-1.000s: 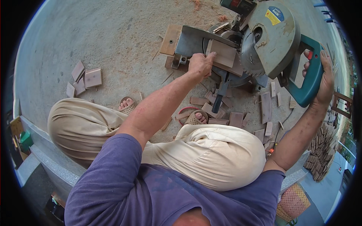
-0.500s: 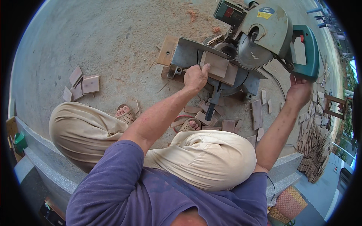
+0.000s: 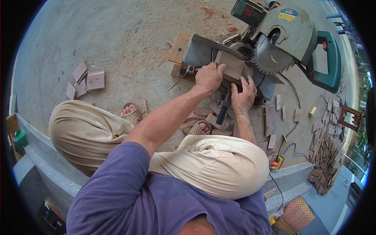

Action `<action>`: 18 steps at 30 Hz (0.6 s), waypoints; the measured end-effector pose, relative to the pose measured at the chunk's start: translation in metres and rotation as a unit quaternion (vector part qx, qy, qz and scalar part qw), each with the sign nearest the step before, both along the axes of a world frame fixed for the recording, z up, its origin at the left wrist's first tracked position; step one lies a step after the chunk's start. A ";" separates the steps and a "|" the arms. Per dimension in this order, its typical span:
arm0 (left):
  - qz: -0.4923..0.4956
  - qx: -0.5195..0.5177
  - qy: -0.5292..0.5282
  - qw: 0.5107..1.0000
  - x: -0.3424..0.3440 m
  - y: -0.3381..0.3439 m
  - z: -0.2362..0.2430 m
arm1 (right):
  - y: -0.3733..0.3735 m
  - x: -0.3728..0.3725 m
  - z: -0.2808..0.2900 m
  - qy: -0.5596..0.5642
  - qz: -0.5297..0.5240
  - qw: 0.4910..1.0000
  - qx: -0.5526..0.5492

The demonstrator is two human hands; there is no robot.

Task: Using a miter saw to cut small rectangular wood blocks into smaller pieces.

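My left hand (image 3: 209, 77) is closed on the left edge of a brownish wooden board (image 3: 230, 64) on the miter saw's table. A second wooden board (image 3: 248, 71) shows partly beneath it at the right. My right hand (image 3: 243, 94) touches the near edge of the boards, fingers stretched and apart. Just right of the boards stands the round toothed saw blade (image 3: 272, 56), raised under its grey guard. The green saw handle (image 3: 329, 62) is up at the right, with no hand on it. Between my hands, a black table lever (image 3: 223, 111) points toward me.
Wooden offcuts (image 3: 80, 84) lie on the concrete floor at the left, and more (image 3: 270, 119) near the saw's base. A large heap of wood strips (image 3: 327, 164) sits at the right. A black cord (image 3: 295, 98) runs behind it. My sandalled feet (image 3: 201, 127) are close to the saw.
My right hand has let go of the saw handle and moved left to the boards. My left hand stays on the upper board. The view has shifted slightly.
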State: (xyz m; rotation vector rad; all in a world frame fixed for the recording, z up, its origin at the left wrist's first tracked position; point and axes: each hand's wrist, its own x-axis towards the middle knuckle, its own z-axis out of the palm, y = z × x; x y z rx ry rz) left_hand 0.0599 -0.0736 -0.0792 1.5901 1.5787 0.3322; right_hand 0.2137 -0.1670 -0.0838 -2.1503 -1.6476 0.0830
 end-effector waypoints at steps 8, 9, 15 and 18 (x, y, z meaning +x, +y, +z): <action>0.016 -0.010 -0.059 0.998 -0.008 0.000 -0.008 | 0.010 -0.005 -0.001 -0.014 -0.049 0.999 0.005; 0.017 -0.011 -0.060 0.998 -0.008 0.002 -0.008 | 0.009 -0.003 -0.002 -0.011 -0.045 0.999 0.004; -0.006 -0.010 -0.080 0.997 -0.010 0.005 -0.012 | 0.009 0.000 -0.008 -0.035 -0.027 0.999 0.020; 0.035 -0.007 -0.090 0.995 -0.005 0.000 -0.011 | 0.007 0.000 -0.009 -0.038 -0.021 0.999 0.027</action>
